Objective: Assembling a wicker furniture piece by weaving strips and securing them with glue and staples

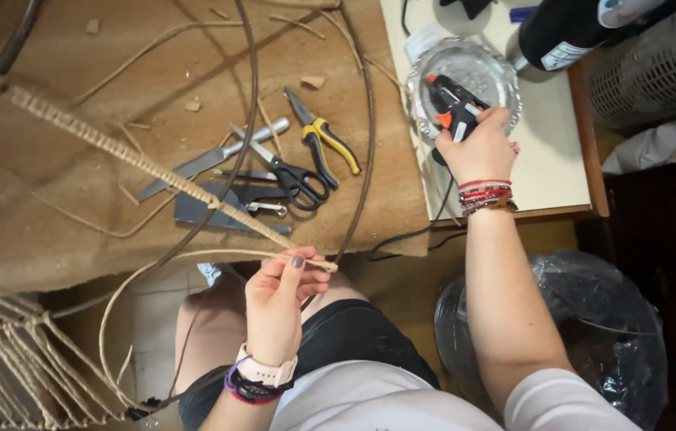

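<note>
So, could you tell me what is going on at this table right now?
A person sits at a table covered with brown cloth. The left hand pinches the end of a rod wrapped in pale cord. The right hand grips a black and orange glue gun over a glass dish. Scissors, yellow-handled pliers and a knife lie on the cloth between them.

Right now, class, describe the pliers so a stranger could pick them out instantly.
Start at the brown burlap-covered worktop and find the cluster of tools near its right edge. The yellow-and-black-handled pliers lie rightmost there, beside the black-handled scissors; only they have yellow grips.
</note>
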